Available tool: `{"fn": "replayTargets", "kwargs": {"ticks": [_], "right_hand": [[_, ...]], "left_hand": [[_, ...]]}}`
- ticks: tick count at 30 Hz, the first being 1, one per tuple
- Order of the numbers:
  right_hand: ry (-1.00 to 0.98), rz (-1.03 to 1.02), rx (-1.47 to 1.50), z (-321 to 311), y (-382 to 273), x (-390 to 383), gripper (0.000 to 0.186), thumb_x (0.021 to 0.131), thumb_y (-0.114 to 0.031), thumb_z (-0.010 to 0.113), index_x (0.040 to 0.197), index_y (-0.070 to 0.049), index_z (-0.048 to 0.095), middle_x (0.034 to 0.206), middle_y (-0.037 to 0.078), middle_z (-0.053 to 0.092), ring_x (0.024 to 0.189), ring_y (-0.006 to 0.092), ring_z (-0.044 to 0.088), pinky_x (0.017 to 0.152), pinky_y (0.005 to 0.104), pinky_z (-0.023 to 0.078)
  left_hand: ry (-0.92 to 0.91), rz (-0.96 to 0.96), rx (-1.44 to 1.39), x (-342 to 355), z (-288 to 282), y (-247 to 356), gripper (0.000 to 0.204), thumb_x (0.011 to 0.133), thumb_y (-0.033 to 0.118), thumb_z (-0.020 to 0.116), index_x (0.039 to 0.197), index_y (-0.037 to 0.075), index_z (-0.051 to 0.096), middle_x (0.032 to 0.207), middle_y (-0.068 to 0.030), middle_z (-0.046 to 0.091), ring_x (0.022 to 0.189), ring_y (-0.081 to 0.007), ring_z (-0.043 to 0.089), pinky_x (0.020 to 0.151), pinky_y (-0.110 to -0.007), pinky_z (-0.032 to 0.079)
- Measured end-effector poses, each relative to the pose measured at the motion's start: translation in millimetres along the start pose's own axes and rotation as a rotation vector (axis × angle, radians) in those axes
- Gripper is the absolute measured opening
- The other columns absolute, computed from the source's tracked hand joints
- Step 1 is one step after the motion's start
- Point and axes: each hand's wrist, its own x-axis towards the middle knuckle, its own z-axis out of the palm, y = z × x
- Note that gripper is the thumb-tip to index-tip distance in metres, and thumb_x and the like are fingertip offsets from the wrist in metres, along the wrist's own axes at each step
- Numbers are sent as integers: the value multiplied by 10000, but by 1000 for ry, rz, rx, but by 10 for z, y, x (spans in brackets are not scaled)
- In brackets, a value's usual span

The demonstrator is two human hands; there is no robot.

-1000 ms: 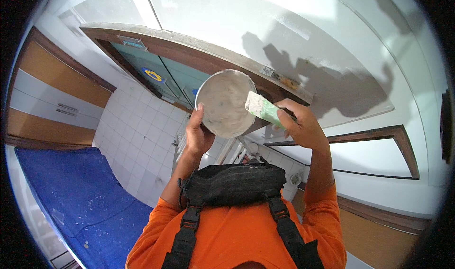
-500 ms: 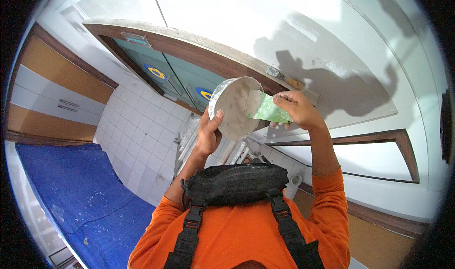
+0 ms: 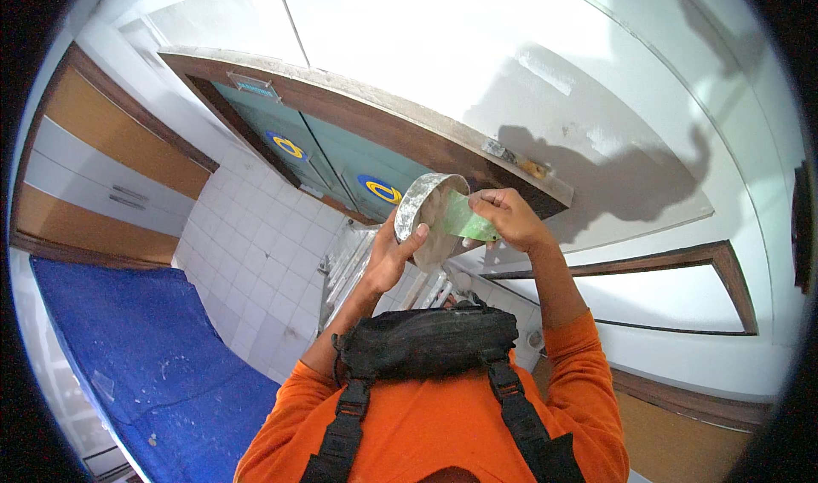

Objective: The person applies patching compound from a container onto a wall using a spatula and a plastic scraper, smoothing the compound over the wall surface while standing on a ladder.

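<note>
Green scraper [image 3: 470,220] in the middle of the scene: its left end sits inside the mouth of a white-smeared bowl [image 3: 415,202], which tilts so that the mouth faces right. Pale paste [image 3: 436,209] coats the bowl's inside; how much is left is hard to tell. The right grip [image 3: 511,221] is closed on the scraper's right end, thumb on top. The left grip [image 3: 393,258] grasps the bowl from the near left, thumb along its outside, other fingers mostly hidden.

The step in hand looks like gathering or scraping paste inside the bowl. The next move seems to call for a steady left grip and a firm, even pull of the scraper against the bowl's wall, keeping the paste on the blade.

Beyond the bowl, on the far side, is a glass door [image 3: 334,155] in a brown frame; to its right, a white wall [image 3: 622,100] carries dark shadows. A black bag [image 3: 430,341] lies across the orange shirt [image 3: 439,423] on the near side. Tiled floor [image 3: 247,244] shows to the left, with a blue sheet [image 3: 128,338] at the near left.
</note>
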Motion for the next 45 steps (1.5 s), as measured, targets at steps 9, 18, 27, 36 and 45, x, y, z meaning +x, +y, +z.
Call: {"fn": "replayTargets", "kwargs": {"ticks": [9, 18, 27, 36, 45], "right_hand": [[-45, -55, 339, -7, 468, 49, 384, 1035, -344, 655, 1166, 13, 715, 835, 51, 736, 634, 114, 695, 480, 253, 524], [-12, 19, 146, -118, 241, -71, 361, 1022, -288, 656, 1161, 42, 706, 847, 106, 756, 659, 187, 753, 428, 254, 468], [25, 32, 252, -77, -5, -116, 347, 1026, -240, 634, 1133, 81, 712, 791, 124, 752, 568, 183, 720, 381, 253, 446], [17, -74, 368, 141, 321, -142, 379, 1047, -316, 630, 1189, 25, 713, 826, 66, 738, 603, 124, 674, 450, 263, 498], [23, -114, 619, 236, 390, -272, 362, 1059, -337, 598, 1205, -17, 682, 930, 68, 727, 738, 154, 704, 558, 312, 553]], "left_hand": [[3, -72, -450, -24, 14, 165, 715, 1066, 378, 611, 1611, 11, 330, 1546, -165, 486, 1402, -280, 489, 1170, -428, 397], [41, 15, -215, 32, 19, 129, 694, 1047, 363, 654, 1570, -17, 400, 1481, -165, 558, 1360, -263, 524, 1148, -417, 413], [-8, -33, 117, -43, 85, 218, 766, 1022, 366, 690, 1594, -34, 374, 1487, -207, 563, 1373, -289, 531, 1160, -416, 408], [-2, -46, -326, -3, 46, 29, 709, 1057, 390, 631, 1597, 6, 380, 1528, -172, 531, 1415, -301, 496, 1175, -440, 399], [88, -103, -599, 20, -91, 27, 839, 1042, 625, 507, 1601, 16, 360, 1594, -184, 472, 1452, -364, 476, 1207, -524, 382]]}}
